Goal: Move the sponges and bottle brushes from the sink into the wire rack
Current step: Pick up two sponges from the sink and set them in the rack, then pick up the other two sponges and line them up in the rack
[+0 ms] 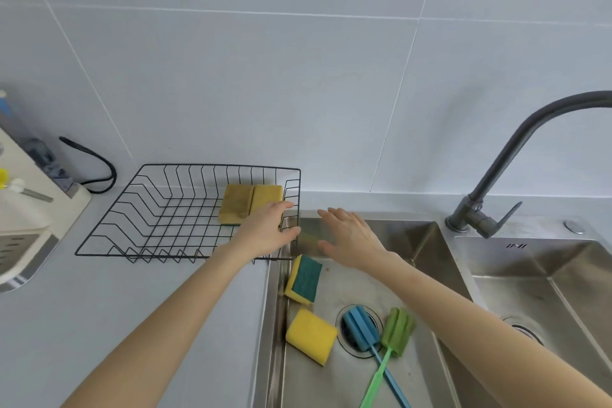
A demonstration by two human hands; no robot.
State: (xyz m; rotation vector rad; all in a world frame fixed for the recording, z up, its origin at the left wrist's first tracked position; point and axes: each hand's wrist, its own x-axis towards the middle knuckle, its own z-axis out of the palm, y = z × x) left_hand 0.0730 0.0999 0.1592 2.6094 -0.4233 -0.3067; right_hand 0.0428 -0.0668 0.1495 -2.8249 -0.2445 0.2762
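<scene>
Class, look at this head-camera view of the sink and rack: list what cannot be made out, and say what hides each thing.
- Brush handles: the blue brush and green brush run off the bottom edge.
- Faucet: its spout is cut by the right edge.
- Left hand: its palm side at the wire rack is hidden by the hand itself.
- Items at far left: cut off, blurred.

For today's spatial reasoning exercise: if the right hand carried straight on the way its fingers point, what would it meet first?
The right hand points up-left toward the wire rack. It would probably meet the rack's near right rim first, by the left hand, though depth is unclear.
</scene>
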